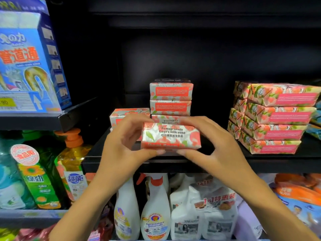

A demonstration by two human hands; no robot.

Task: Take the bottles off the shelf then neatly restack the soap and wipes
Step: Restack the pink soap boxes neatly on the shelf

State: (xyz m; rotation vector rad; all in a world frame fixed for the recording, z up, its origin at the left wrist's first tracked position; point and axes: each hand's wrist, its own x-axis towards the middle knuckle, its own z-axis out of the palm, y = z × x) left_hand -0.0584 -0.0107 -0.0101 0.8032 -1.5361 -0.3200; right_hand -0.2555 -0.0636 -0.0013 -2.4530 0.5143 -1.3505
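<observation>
A pomegranate goat's milk soap bar in pink and white wrap is held just above the front of the black shelf. My left hand grips its left end and my right hand grips its right end. Behind it stands a stack of three matching soap bars, and another soap bar lies to the left, partly hidden by my left hand. At the right, pink floral soap packs are stacked several high in two rows. No bottles stand on this shelf.
A blue drain cleaner box sits on the upper left shelf. Dish soap bottles fill the lower left shelf. White spray bottles and refill jugs stand below. Orange and blue packs lie at the lower right.
</observation>
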